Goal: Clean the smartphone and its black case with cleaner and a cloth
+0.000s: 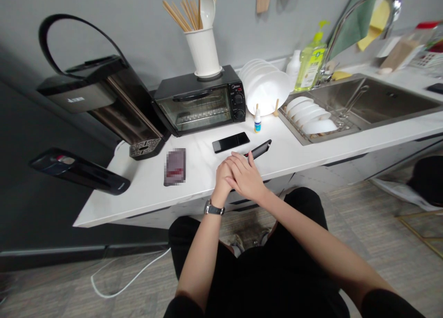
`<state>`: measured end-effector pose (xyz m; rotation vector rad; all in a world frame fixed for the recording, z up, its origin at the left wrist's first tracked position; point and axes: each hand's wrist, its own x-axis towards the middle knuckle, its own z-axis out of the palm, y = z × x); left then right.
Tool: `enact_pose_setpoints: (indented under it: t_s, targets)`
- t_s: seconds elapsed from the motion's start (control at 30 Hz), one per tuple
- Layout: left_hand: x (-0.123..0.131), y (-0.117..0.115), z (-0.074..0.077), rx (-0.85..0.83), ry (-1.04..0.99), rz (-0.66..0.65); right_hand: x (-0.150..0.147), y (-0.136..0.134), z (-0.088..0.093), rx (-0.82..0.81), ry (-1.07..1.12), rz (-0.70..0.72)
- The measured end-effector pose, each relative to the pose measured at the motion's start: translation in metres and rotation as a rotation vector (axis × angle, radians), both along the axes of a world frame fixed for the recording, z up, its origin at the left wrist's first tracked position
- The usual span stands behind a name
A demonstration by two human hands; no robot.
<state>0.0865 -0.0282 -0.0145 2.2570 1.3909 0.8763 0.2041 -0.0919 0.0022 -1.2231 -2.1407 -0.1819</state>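
Note:
My left hand (223, 174), with a dark-strapped watch (213, 209) on the wrist, is at the counter's front edge. Over it lies my right hand (248, 176), its fingers folded across the left. Most of the left fingers are hidden underneath. Just beyond the right hand is a slim black object (261, 149) with a bit of red, partly covered by the fingers. A black smartphone (230, 142) lies flat behind the hands. To their left is a blurred dark purplish item (175, 167). A small white bottle with a blue and yellow label (257, 122) stands behind the phone.
Along the wall stand a black drinks machine (114, 96), a toaster oven (202, 103) bearing a utensil cup (203, 52), and racked plates (266, 89). A black flask-like object (81, 170) is at far left. Right is a sink (387, 115) with dishes and green soap (313, 62).

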Motion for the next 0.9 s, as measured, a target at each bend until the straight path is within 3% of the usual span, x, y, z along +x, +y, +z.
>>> enact_pose_setpoints:
  t_s: [0.1, 0.27, 0.53, 0.7, 0.8, 0.9]
  targets:
    - [-0.001, -0.003, 0.004, 0.003, 0.009, -0.011, 0.017, 0.006, -0.001, 0.025, -0.048, 0.013]
    - [0.000, -0.012, 0.015, 0.042, -0.055, -0.077, 0.058, 0.022, -0.004, 0.061, -0.053, -0.121]
    - [0.001, -0.010, 0.013, 0.002, -0.047, -0.011, 0.109, 0.045, -0.003, 0.045, 0.000, -0.316]
    - [0.002, -0.012, 0.014, 0.016, -0.039, -0.010, 0.101, 0.046, -0.013, 0.078, 0.126, -0.386]
    - [0.002, -0.013, 0.015, 0.027, -0.051, -0.030, 0.083, 0.039, -0.015, 0.097, 0.185, -0.419]
    - [0.002, -0.012, 0.015, 0.043, -0.069, -0.071, 0.055, 0.029, -0.011, 0.085, 0.179, -0.360]
